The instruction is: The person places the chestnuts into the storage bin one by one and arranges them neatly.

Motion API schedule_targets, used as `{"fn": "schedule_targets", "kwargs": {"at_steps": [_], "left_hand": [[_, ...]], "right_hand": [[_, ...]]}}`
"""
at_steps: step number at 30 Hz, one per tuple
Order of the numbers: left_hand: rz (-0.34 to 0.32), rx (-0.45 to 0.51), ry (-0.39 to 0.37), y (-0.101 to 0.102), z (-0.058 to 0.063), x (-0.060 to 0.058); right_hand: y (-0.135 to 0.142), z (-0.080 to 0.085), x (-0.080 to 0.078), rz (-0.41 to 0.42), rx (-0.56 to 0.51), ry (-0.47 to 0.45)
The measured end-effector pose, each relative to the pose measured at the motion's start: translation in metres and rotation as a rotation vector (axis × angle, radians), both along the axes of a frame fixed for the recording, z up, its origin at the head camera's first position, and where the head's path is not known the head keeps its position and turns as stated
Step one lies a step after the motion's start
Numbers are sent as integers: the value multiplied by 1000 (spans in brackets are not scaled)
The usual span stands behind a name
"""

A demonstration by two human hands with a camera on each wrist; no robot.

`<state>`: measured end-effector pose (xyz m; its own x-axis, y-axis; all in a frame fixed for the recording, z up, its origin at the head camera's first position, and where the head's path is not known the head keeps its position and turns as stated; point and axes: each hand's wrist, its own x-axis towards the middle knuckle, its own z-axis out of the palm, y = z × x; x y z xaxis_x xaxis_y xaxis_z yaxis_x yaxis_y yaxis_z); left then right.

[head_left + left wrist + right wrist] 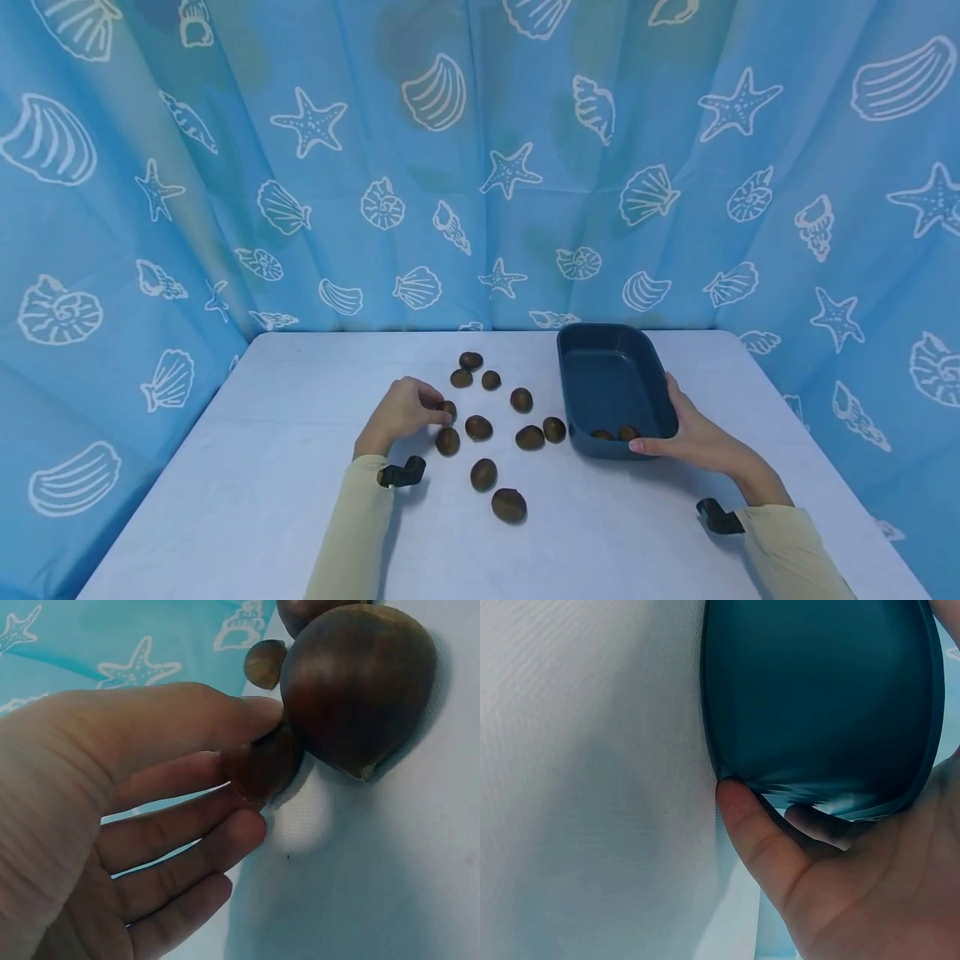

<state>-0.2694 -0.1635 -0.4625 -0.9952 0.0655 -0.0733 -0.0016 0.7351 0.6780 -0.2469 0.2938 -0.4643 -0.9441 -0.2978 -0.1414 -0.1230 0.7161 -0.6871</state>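
Note:
At the left of the scattered group, my left hand [401, 411] pinches a brown chestnut [448, 409] between thumb and fingers, just above or on the table. In the left wrist view this chestnut [264, 766] is partly hidden by the thumb, and a larger chestnut [361, 686] lies right beside it. My right hand [697, 439] grips the near right corner of a dark blue rectangular container [600, 448], thumb on the near wall and fingers along the right side. Two chestnuts [627, 432] show inside, at the container's near end.
Several more chestnuts [483, 474] lie loose across the middle of the white-covered table [262, 467], left of the container. A blue curtain [465, 250] with white shells and starfish hangs behind the table and along both sides.

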Motion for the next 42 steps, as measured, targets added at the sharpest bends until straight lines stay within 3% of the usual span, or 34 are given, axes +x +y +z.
{"fn": "schedule_targets", "kwargs": {"at_steps": [10,22,30,38,42], "left_hand": [[33,68,43,3,8,-1],[-71,196,207,29,32,6],[-87,254,212,46,40,7],[-156,227,268,70,45,4],[-174,224,229,84,49,2]], "right_hand": [[0,0,-2,4,-7,10],[1,0,-5,4,-5,-11],[2,-1,-5,8,-1,-12],[4,-3,-5,17,-17,1],[4,-3,-4,12,-9,1]]}}
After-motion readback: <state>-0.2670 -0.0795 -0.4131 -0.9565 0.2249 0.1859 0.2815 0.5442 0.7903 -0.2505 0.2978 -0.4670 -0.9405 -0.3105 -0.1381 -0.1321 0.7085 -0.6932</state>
